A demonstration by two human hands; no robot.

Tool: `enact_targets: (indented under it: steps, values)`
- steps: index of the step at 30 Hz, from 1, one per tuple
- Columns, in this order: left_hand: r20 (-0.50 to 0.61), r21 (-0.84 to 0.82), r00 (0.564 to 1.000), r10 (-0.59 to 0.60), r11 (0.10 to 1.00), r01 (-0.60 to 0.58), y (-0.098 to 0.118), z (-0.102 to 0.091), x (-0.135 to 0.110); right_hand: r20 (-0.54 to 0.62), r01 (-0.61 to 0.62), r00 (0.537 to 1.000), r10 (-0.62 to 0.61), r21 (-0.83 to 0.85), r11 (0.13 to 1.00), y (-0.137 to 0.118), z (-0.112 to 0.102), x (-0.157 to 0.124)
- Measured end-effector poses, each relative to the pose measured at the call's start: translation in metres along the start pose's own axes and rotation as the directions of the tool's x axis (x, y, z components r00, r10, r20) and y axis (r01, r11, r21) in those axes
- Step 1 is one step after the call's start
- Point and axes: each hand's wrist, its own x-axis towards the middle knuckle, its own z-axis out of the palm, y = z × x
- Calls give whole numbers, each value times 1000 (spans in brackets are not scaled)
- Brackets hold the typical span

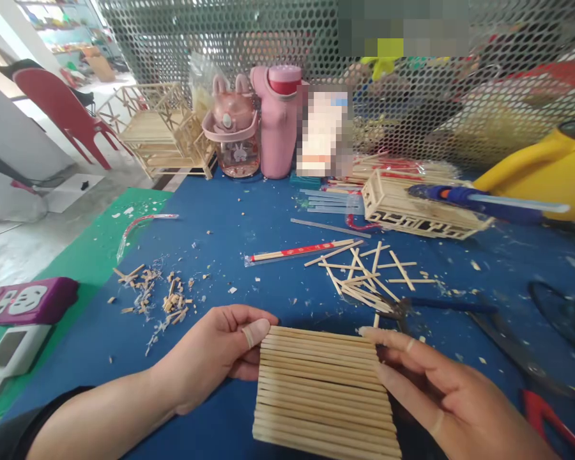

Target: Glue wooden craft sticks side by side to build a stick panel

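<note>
A flat panel of wooden sticks (pixel 323 390) laid side by side sits low in the middle, over the blue table (pixel 249 236). My left hand (pixel 220 354) grips its left edge, thumb on top and fingers curled under. My right hand (pixel 441 396) lies against the panel's right edge with the fingers stretched out along it. Loose sticks (pixel 368 271) lie scattered just beyond the panel.
A wrapped pair of chopsticks (pixel 301 250), a small stick-built frame (pixel 412 207) and a blue glue gun (pixel 479 199) lie further back. Pink bottles (pixel 278 121) and a stick model (pixel 158 131) stand at the far edge. Wood scraps (pixel 158 297), scissors (pixel 508 348) and a power strip (pixel 26 300) flank the hands.
</note>
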Motion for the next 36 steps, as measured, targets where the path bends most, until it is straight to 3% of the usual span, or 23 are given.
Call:
enact_targets:
  steps: [7,12,19,23,26,30,36]
  values:
    - [60,-3,998,-23,1000,23,4,-2,1,-11,20,1000,-19,41,999,-8,0,3]
    - [34,-30,998,-49,998,50,9,-2,-1,-12,42,999,-42,26,999,-9,0,4]
    - [51,-7,998,-22,1000,22,1,-3,3,5,65,998,-66,87,994,-18,-4,3]
    - [62,61,998,-32,998,28,-3,-5,2,-118,93,990,-79,122,988,-21,-9,5]
    - [39,106,998,-39,994,35,-3,-6,2,-182,178,968,-172,16,984,-21,-10,4]
    - [19,156,999,-27,988,23,-3,-6,2,-112,326,928,-355,-214,921,-20,-8,2]
    - [17,152,1000,-23,988,20,-4,-7,3,-79,245,964,-255,-119,962,-18,-7,1]
